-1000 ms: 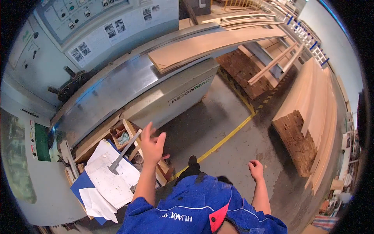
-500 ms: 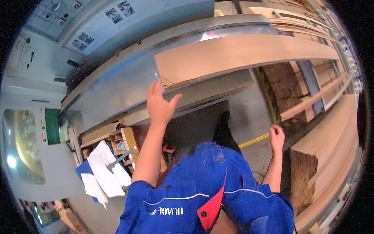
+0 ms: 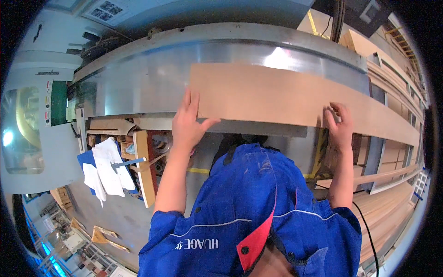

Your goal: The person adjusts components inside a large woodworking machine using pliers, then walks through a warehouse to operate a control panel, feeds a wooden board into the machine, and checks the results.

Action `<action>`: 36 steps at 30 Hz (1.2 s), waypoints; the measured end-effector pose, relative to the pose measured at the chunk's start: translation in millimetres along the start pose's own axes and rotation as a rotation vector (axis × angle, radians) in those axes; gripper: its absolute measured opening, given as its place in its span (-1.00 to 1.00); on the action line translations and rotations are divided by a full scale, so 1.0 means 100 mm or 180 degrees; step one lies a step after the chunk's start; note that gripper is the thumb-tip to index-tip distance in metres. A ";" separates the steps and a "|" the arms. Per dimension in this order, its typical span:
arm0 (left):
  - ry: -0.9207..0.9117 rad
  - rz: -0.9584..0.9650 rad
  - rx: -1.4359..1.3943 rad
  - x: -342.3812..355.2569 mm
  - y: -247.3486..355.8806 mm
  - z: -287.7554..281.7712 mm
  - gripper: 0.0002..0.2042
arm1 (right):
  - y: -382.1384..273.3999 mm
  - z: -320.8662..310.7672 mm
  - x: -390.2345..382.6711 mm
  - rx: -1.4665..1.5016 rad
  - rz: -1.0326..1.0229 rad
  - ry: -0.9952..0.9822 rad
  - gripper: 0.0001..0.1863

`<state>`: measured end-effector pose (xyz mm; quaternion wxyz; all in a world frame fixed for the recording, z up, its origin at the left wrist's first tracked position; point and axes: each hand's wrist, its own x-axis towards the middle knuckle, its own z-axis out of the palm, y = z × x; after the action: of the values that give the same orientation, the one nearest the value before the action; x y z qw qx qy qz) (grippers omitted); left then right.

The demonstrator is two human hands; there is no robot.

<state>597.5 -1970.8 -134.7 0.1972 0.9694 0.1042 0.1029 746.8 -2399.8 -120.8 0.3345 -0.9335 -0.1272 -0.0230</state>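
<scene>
A long pale wooden board (image 3: 267,92) lies on a shiny steel machine bed (image 3: 138,83). My left hand (image 3: 189,120) is at the board's left end, fingers stretched and thumb spread out along the near edge. My right hand (image 3: 339,124) is over the board's near edge farther right, fingers bent with the thumb apart from them; whether it presses on the board is hard to tell.
Papers (image 3: 109,171) with a metal caliper (image 3: 131,162) rest beside a wooden box of odd items (image 3: 144,171) at lower left. A machine housing (image 3: 30,134) stands left. Stacked boards (image 3: 383,217) and a black cable (image 3: 369,231) are on the right.
My view has swung down and toward the board. My left hand has come from above the papers to the board's end, and my right hand has risen from my side to its near edge.
</scene>
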 end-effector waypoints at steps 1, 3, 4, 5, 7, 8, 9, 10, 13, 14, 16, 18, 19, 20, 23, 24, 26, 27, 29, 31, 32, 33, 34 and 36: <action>-0.0063 -0.0064 0.0001 -0.02 0.01 -0.04 -0.07 | 0.08 0.04 0.05 -0.0191 -0.0258 -0.0027 -0.73; -0.0098 -0.0080 0.0045 -0.02 0.01 -0.06 -0.07 | 0.18 0.09 0.13 -0.0454 -0.0567 -0.0045 -0.71; -0.0063 -0.0026 0.0093 -0.03 0.00 -0.05 -0.07 | 0.15 0.10 0.16 -0.0527 -0.0620 -0.0030 -0.70; -0.0030 0.0031 0.0141 -0.04 0.00 -0.03 -0.07 | 0.13 0.11 0.18 -0.0601 -0.0670 -0.0013 -0.69; 0.0218 0.0072 0.0191 -0.07 0.07 0.02 -0.06 | 0.14 0.16 0.19 -0.0587 -0.0686 0.0026 -0.64; 0.0341 0.0089 0.0218 -0.08 0.11 0.05 -0.06 | 0.14 0.17 0.20 -0.0578 -0.0694 0.0042 -0.62; 0.0405 0.0058 0.0215 -0.09 0.16 0.07 -0.03 | 0.09 0.19 0.23 -0.0526 -0.0641 0.0037 -0.64; 0.0473 0.0038 0.0219 -0.07 0.21 0.09 -0.01 | 0.01 0.22 0.26 -0.0467 -0.0586 0.0042 -0.66; 0.0609 -0.0090 0.0073 -0.09 0.19 0.11 0.02 | -0.07 0.31 0.35 -0.0334 -0.0668 0.0046 -0.68; 0.0643 -0.0140 0.0002 -0.10 0.17 0.10 0.02 | -0.08 0.34 0.37 -0.0293 -0.0734 0.0048 -0.68; 0.0575 -0.0591 -0.0467 -0.16 0.15 0.06 -0.07 | -0.09 0.36 0.40 -0.0366 -0.0743 -0.0012 -0.68; 0.0546 -0.0979 -0.0837 -0.23 0.10 0.04 -0.18 | -0.06 0.34 0.41 -0.0455 -0.0723 -0.0047 -0.68; 0.0556 -0.1146 -0.0970 -0.28 0.06 0.04 -0.25 | -0.04 0.30 0.42 -0.0505 -0.0708 -0.0053 -0.68; 0.0567 -0.1311 -0.1104 -0.33 0.02 0.05 -0.31 | -0.01 0.28 0.42 -0.0557 -0.0691 -0.0057 -0.67; 0.0683 -0.1395 -0.1495 -0.38 -0.06 0.06 -0.50 | 0.07 0.21 0.43 -0.0672 -0.0701 -0.0052 -0.66; 0.0706 -0.1402 -0.1569 -0.38 -0.07 0.06 -0.53 | 0.09 0.20 0.43 -0.0466 -0.0699 0.0012 -0.65; 0.0751 -0.1406 -0.1712 -0.39 -0.08 0.05 -0.59 | 0.24 0.15 0.43 -0.0665 -0.0705 0.0091 -0.64; 0.0617 -0.1474 -0.1855 -0.40 -0.11 0.05 -0.57 | 0.31 0.12 0.44 -0.0767 -0.0706 0.0131 -0.64; 0.0348 -0.1598 -0.2124 -0.41 -0.19 0.06 -0.54 | 0.37 0.04 0.50 -0.0751 -0.0521 -0.0009 -0.63; 0.0688 -0.2280 -0.3847 -0.39 -0.10 0.11 -0.50 | 0.61 -0.07 0.61 -0.0715 -0.0468 0.0148 -0.63; 0.0861 -0.2588 -0.4727 -0.36 -0.03 0.16 -0.48 | 0.72 -0.08 0.66 -0.0698 -0.0442 0.0267 -0.62; 0.0657 -0.2624 -0.5061 -0.32 0.03 0.22 -0.46 | 0.81 -0.12 0.70 -0.0734 -0.0326 0.0227 -0.62; 0.0473 -0.2649 -0.5374 -0.29 0.08 0.29 -0.44 | 0.81 -0.13 0.76 -0.0746 -0.0227 0.0181 -0.61; 0.0467 -0.2809 -0.5493 -0.22 0.16 0.35 -0.43 | 0.69 -0.13 0.88 -0.0952 0.0028 -0.0043 -0.62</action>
<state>587.4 -2003.3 -163.5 0.8541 0.3563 0.3591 0.1208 849.8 -2440.2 -142.4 0.1910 -0.9736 -0.1205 -0.0340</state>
